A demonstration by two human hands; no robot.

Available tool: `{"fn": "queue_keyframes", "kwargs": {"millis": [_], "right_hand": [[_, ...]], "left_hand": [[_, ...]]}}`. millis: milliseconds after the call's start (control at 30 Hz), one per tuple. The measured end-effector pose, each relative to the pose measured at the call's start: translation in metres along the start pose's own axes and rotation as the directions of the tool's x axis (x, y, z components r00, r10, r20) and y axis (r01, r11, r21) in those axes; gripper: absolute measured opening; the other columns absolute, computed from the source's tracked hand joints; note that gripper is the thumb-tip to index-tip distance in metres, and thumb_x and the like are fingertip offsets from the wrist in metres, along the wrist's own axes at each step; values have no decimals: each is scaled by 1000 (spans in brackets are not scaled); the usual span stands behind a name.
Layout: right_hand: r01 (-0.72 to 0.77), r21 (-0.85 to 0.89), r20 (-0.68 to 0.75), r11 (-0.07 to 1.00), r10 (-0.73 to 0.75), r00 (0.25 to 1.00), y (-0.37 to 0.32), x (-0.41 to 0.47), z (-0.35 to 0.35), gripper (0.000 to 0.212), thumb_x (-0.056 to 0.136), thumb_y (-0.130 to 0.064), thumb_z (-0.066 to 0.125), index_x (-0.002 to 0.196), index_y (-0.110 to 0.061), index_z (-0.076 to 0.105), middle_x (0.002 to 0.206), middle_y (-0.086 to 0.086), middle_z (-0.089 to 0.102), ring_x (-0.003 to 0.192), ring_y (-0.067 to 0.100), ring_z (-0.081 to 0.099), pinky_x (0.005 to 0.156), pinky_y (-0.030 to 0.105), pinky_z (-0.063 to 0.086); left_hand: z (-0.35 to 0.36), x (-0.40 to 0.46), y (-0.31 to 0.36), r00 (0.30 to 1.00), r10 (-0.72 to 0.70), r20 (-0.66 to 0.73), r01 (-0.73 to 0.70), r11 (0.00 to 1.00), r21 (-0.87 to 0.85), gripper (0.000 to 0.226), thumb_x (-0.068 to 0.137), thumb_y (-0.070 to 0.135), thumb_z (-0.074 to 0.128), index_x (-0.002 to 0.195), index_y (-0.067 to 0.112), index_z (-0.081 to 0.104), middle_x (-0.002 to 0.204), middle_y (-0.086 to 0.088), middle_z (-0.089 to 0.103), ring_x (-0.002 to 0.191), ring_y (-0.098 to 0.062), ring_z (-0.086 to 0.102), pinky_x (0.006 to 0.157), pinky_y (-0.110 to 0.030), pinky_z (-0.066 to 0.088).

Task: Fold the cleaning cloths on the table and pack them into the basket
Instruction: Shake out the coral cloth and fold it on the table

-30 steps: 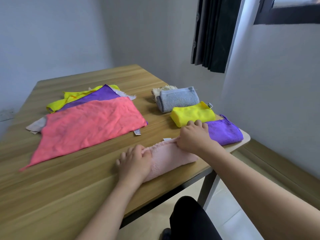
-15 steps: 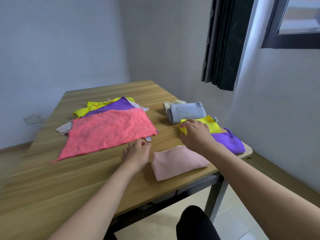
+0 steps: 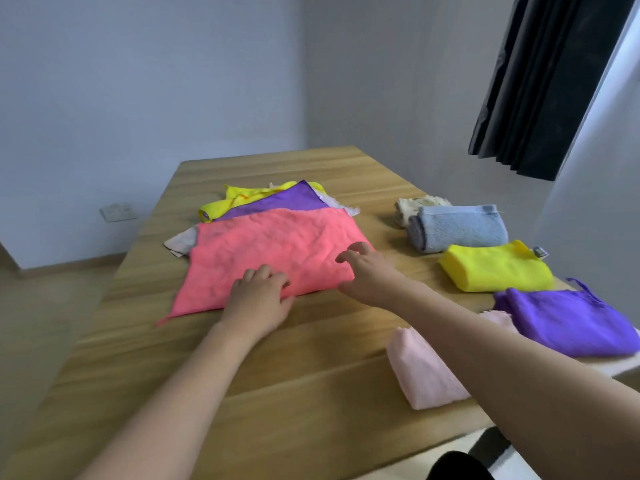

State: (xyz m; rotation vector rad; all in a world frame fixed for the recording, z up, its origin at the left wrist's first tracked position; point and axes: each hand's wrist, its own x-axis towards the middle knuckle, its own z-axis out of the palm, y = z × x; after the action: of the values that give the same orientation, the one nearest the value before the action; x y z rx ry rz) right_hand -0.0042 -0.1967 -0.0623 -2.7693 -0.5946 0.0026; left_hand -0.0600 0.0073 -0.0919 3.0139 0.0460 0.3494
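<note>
A coral pink cloth (image 3: 266,252) lies flat on top of a pile of unfolded cloths, with a purple cloth (image 3: 277,202) and a yellow one (image 3: 239,199) under it. My left hand (image 3: 258,299) rests on its near edge, fingers bent. My right hand (image 3: 367,273) hovers at its near right corner, fingers spread, holding nothing. Folded cloths line the right side: a pale pink one (image 3: 422,372) nearest, then purple (image 3: 568,320), yellow (image 3: 495,266), blue-grey (image 3: 457,226) and cream (image 3: 412,206). No basket is in view.
The wooden table (image 3: 311,382) ends close on the right, beside a grey wall and a dark curtain (image 3: 543,84). A wall socket (image 3: 116,212) sits low on the far wall. Bare tabletop lies between me and the pile.
Both hands left the folded pale pink cloth and moved forward and left to the coral pink cloth. The view shifted closer to the pile.
</note>
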Motion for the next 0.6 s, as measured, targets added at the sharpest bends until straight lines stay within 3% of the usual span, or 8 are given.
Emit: {"fn": "queue_keyframes", "kwargs": {"millis": [67, 167, 367, 433, 500, 600], "right_hand": [[-41, -33, -4, 999, 41, 999, 2, 13, 22, 59, 82, -46, 61, 136, -30, 44, 144, 0, 33, 130, 29, 38, 108, 42, 29], [-68, -43, -171, 997, 60, 983, 7, 18, 50, 51, 83, -55, 55, 128, -31, 50, 136, -3, 42, 126, 26, 37, 104, 39, 25], [-16, -18, -438, 1000, 6, 899, 25, 28, 64, 32, 76, -28, 52, 104, -26, 67, 119, 0, 58, 108, 34, 50, 88, 40, 35], [-30, 117, -552, 993, 90, 829, 33, 34, 65, 29, 77, -20, 51, 98, -21, 71, 108, 5, 65, 99, 34, 55, 84, 38, 40], [-61, 374, -579, 925, 284, 764, 45, 39, 60, 24, 83, -13, 52, 96, -16, 73, 102, 10, 66, 99, 29, 55, 86, 36, 41], [-107, 627, -519, 772, 515, 682, 55, 40, 51, 27, 91, -14, 48, 103, -14, 73, 106, 10, 63, 102, 13, 50, 88, 23, 36]], "left_hand": [[16, 4, -2, 993, 54, -103, -47, 997, 63, 22, 87, 36, 57, 101, 22, 66, 101, -4, 59, 97, -30, 56, 80, -39, 48], [29, 14, -7, 966, 105, -234, -92, 993, 68, 12, 84, 24, 54, 81, 17, 63, 84, -3, 57, 78, -30, 57, 66, -40, 48], [15, 22, 1, 849, 149, -508, -233, 967, -106, 5, 93, 13, 49, 91, 13, 54, 82, -5, 57, 76, -30, 54, 68, -44, 46], [15, 20, 6, 853, 225, -471, -310, 944, -111, 8, 90, 11, 50, 97, 13, 55, 84, -5, 57, 78, -30, 54, 70, -45, 47], [19, 18, 9, 898, 274, -343, -324, 941, -95, 24, 80, 10, 50, 104, 14, 55, 91, -4, 56, 83, -29, 56, 72, -44, 49], [20, 17, -3, 978, 135, -159, -145, 988, -55, 34, 63, 12, 58, 96, 16, 52, 95, -4, 57, 86, -30, 57, 70, -42, 50]]}}
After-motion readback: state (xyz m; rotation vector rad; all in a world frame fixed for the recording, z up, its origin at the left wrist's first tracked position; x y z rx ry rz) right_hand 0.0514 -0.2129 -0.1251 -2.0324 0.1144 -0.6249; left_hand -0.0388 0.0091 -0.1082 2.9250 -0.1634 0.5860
